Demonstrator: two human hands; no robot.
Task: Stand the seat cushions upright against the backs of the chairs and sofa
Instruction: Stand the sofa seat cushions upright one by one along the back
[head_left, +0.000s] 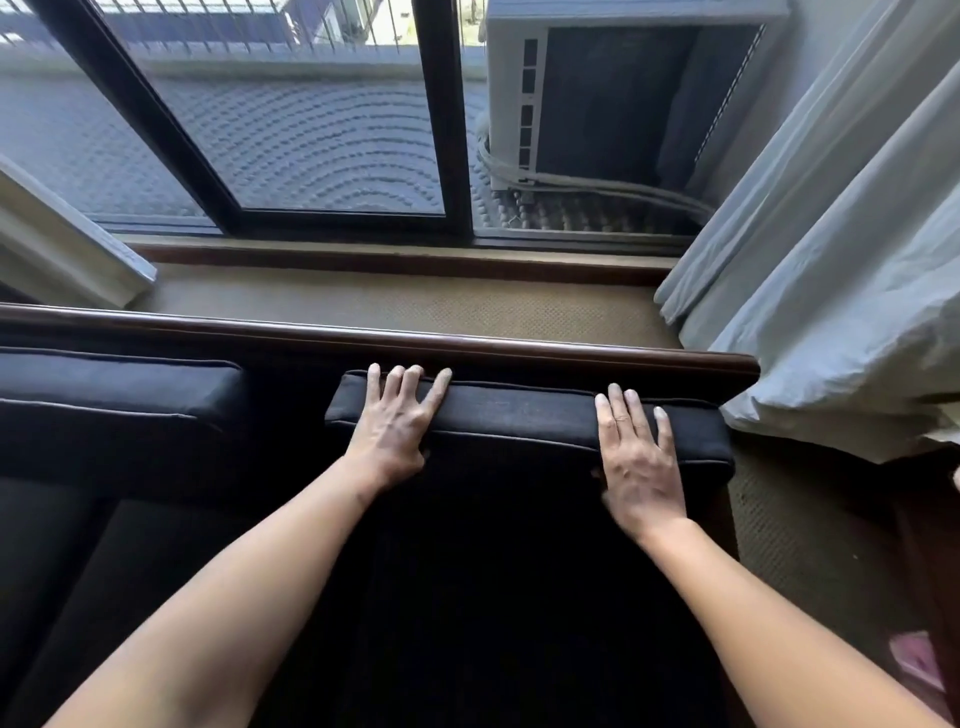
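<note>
A black seat cushion (524, 415) stands upright against the sofa's dark wooden back rail (519, 345) at the right end. My left hand (395, 426) lies over the cushion's top edge near its left corner, fingers spread and hooked over the far side. My right hand (636, 457) rests flat on the top edge near the right corner, fingers apart. A second black cushion (119, 395) stands upright against the back on the left. The seat base below is dark and hard to make out.
Behind the sofa runs a strip of tan carpet (415, 301) up to a sliding window (322, 130). An air-conditioner unit (613, 98) sits outside. Pale curtains (831, 291) hang at the right, touching the sofa's right end.
</note>
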